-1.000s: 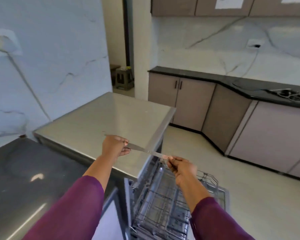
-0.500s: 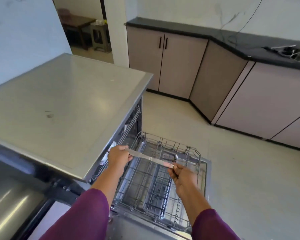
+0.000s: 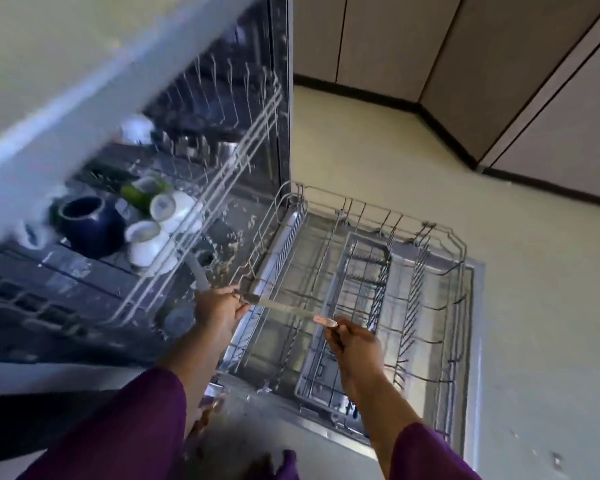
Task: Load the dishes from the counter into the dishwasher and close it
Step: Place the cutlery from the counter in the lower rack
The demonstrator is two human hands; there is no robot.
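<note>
Pinching a slim utensil (image 3: pixel 284 308), maybe a knife, by its ends: left hand (image 3: pixel 219 311) and right hand (image 3: pixel 355 344), mid-frame over the lower rack (image 3: pixel 459 244).

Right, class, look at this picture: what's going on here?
A person leans over an open dishwasher, holding a long flat utensil by its ends, one in the left hand, one pinched in the right hand. It hangs over the pulled-out lower rack, where no dishes show. The upper rack already holds white cups and a dark blue jar.
</note>
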